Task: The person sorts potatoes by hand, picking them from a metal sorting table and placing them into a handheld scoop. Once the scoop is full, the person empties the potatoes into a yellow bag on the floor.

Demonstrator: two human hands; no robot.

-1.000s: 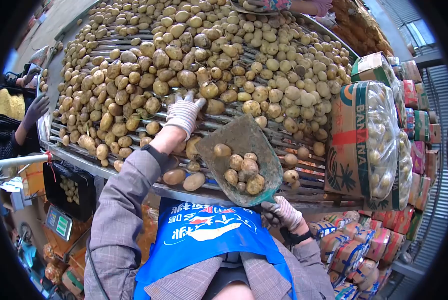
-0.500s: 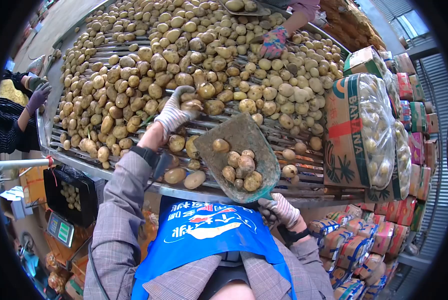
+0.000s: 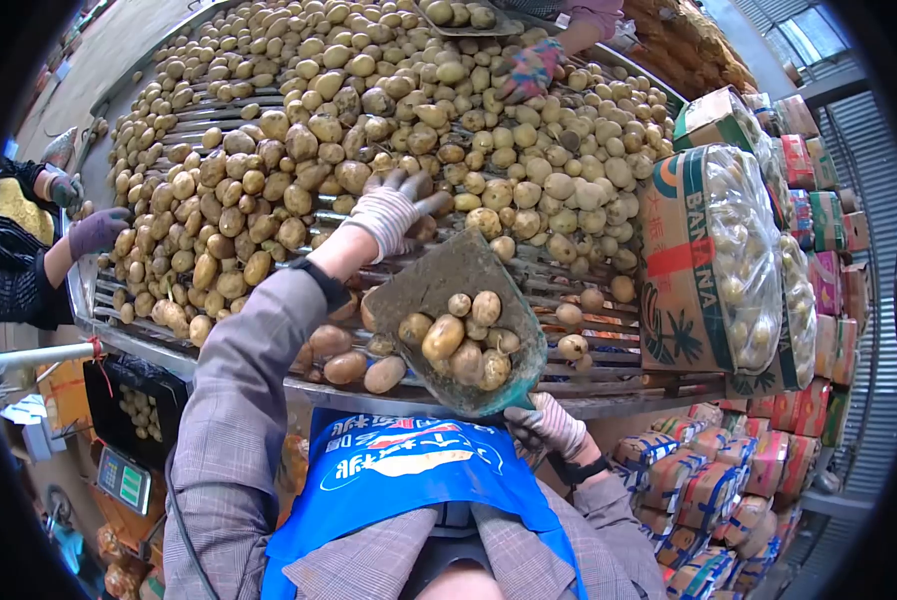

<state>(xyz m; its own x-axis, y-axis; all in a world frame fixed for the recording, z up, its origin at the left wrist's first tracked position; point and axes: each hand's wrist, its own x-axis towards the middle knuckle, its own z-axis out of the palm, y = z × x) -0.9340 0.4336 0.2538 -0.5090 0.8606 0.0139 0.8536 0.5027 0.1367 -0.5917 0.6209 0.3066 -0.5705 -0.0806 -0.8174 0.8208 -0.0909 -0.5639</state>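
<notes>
My right hand (image 3: 550, 428), in a striped glove, is closed round the handle of a dirty green scoop (image 3: 430, 285) at the table's near edge. Several potatoes (image 3: 446, 338) lie in the scoop's pan, which rests over the slats. My left hand (image 3: 386, 214), also gloved, reaches over the slatted table (image 3: 608, 340) just beyond the scoop. Its fingers are spread across potatoes there, with a brown one partly hidden under them. A wide heap of loose potatoes (image 3: 308, 140) surrounds this hand.
Across the table is another person's patterned glove (image 3: 535, 70), near a second scoop (image 3: 468, 20). A co-worker's purple glove (image 3: 98, 232) is at the left edge. A banana carton (image 3: 690, 260) of bagged potatoes stands right. A scale display (image 3: 124, 478) sits lower left.
My left hand has let go of the potatoes it held and moved right, its fingers now spread. The scoop holds more potatoes. The co-worker's purple glove has come onto the table's left edge.
</notes>
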